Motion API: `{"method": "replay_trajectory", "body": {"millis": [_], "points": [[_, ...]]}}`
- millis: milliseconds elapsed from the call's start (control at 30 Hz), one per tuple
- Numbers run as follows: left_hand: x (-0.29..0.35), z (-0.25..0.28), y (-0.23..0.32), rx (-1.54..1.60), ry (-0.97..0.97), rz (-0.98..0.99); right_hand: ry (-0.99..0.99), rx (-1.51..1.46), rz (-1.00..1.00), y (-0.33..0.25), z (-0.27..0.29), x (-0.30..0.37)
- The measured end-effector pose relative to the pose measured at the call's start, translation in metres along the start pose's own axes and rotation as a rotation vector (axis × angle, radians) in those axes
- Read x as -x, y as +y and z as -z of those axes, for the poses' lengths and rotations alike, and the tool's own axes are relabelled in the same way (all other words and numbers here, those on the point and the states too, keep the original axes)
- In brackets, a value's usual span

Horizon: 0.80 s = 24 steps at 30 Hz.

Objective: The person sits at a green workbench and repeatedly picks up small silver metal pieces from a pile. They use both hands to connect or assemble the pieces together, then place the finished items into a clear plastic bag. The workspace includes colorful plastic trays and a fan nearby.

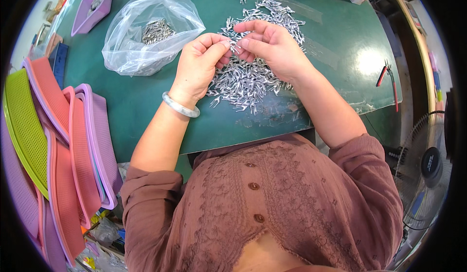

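Note:
Both my hands meet over a heap of small silvery forked metal pieces (248, 84) on the green table (146, 121). My left hand (200, 60), with a pale bangle (181, 105) on its wrist, pinches a small forked metal piece (234, 46) between thumb and fingers. Close against it, my right hand (272, 45) has its thumb and fingers curled at the same piece, its index finger arched above. Whether the right fingertips grip anything of their own is hard to see. Just left of my hands, a clear plastic bag (121, 38) stands open with more metal pieces (156, 31) inside.
Stacked pink, purple and green perforated baskets (63, 165) crowd the left side. A purple tray (80, 16) sits at the far left of the table. Red-handled pliers (389, 80) lie near the right edge, and a fan (423, 170) stands beyond it.

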<state>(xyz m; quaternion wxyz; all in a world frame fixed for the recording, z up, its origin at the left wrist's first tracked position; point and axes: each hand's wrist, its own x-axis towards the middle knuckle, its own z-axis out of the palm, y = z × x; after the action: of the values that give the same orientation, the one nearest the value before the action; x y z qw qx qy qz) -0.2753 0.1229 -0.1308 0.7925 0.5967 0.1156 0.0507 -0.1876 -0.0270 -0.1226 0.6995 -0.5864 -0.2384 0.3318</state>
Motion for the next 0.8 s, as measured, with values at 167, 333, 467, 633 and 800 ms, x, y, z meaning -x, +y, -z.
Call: {"method": "replay_trajectory", "body": {"millis": [167, 333, 467, 633, 800], "points": [[0.001, 0.007, -0.008, 0.087, 0.034, 0.037, -0.09, 0.053, -0.071, -0.001, -0.001, 0.004], [0.005, 0.008, -0.008, 0.064, 0.044, 0.036, -0.096, 0.03, -0.07, 0.002, -0.004, 0.004], [0.006, 0.008, -0.009, 0.061, 0.038, 0.023, -0.086, 0.003, -0.055, 0.005, -0.005, 0.003], [0.007, 0.007, -0.009, 0.069, 0.041, 0.003, -0.028, 0.086, 0.047, 0.007, -0.005, 0.003], [0.009, 0.006, -0.007, 0.158, 0.005, 0.035, 0.093, 0.348, 0.284, 0.014, -0.005, 0.002]]}}
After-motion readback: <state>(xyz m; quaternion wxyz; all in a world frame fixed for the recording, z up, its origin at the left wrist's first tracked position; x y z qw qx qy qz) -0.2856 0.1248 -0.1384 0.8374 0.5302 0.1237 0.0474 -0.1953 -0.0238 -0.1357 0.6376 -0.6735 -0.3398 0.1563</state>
